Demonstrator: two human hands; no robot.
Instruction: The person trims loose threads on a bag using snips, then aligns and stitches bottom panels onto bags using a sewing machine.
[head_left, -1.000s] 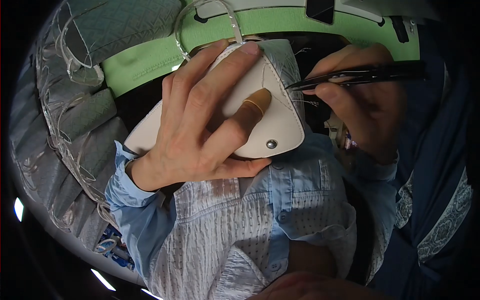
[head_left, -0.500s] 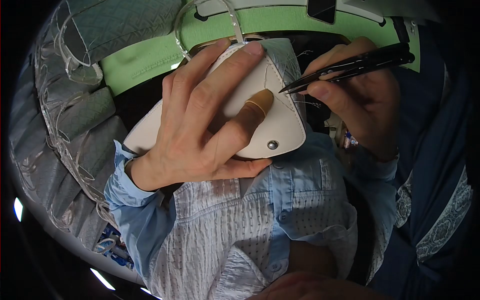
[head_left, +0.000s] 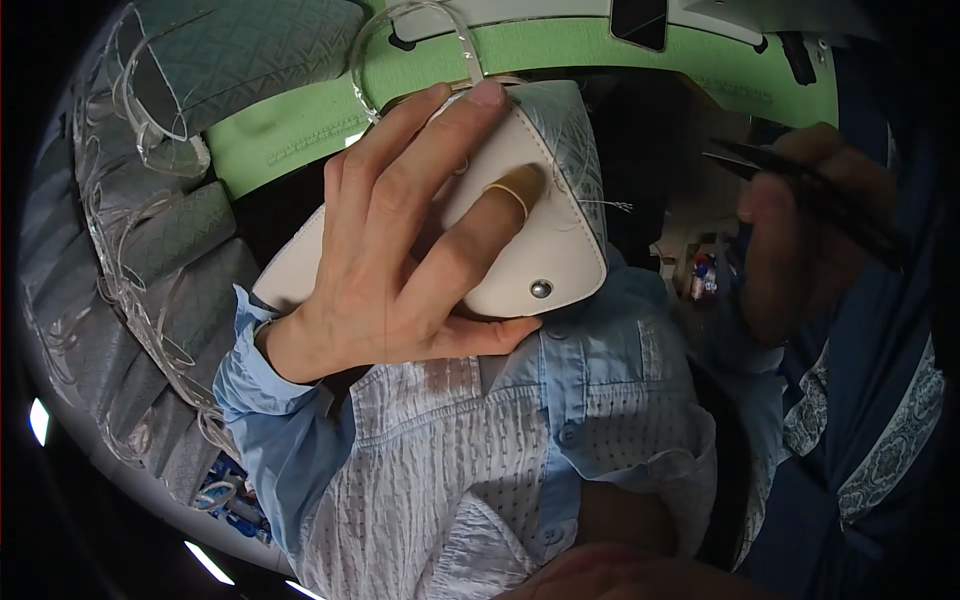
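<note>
My left hand (head_left: 385, 250) spans a handbag with a cream leather flap (head_left: 560, 240), fingertips at its far edge and thumb at its near edge, holding it against my body. A tan finger cot (head_left: 520, 187) covers my left index fingertip. The flap has stitching along its border and a round silver snap (head_left: 541, 289). Loose thread (head_left: 612, 205) sticks out past the bag's right side. Off to the right, apart from the bag, my right hand (head_left: 785, 235) is closed around black tweezers (head_left: 825, 195), whose tips stand apart; this hand is dim and somewhat blurred.
Several grey patterned bags (head_left: 190, 280) with plastic-wrapped handles are packed along the left. A larger one (head_left: 250, 55) rests at the back left on the green table mat (head_left: 270, 125). A phone (head_left: 638, 22) lies at the back. Dark blue cloth (head_left: 880, 400) hangs on the right.
My right hand and the tweezers have moved right and slightly down, away from the flap, and the tweezers' tips have come further apart. My left hand stays nearly still on the bag.
</note>
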